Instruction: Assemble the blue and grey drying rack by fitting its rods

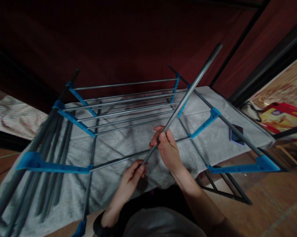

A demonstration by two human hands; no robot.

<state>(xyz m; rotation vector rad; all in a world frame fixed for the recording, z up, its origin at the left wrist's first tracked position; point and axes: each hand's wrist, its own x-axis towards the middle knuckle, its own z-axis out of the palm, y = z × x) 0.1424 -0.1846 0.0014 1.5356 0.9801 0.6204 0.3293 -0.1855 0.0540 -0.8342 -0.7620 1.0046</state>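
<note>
A grey metal tube [188, 93] slants up to the right in front of me, gripped by both hands. My left hand [132, 176] pinches its lower end between thumb and fingers. Higher up, my right hand [167, 146] is closed around the same tube. Behind and around them stands a partly assembled rack, with blue plastic brackets [205, 124] on grey side poles [237, 133]. Several thin crossbars [128, 110] span between the brackets at the back. One nearer crossbar [119, 163] passes behind my hands.
Several loose grey tubes [56, 164] lie at the left on a grey cloth [109, 184] covering the table. A phone [236, 135] rests toward the right edge. Beyond it is a red and yellow package [282, 115]. A dark red panel [114, 39] rises behind.
</note>
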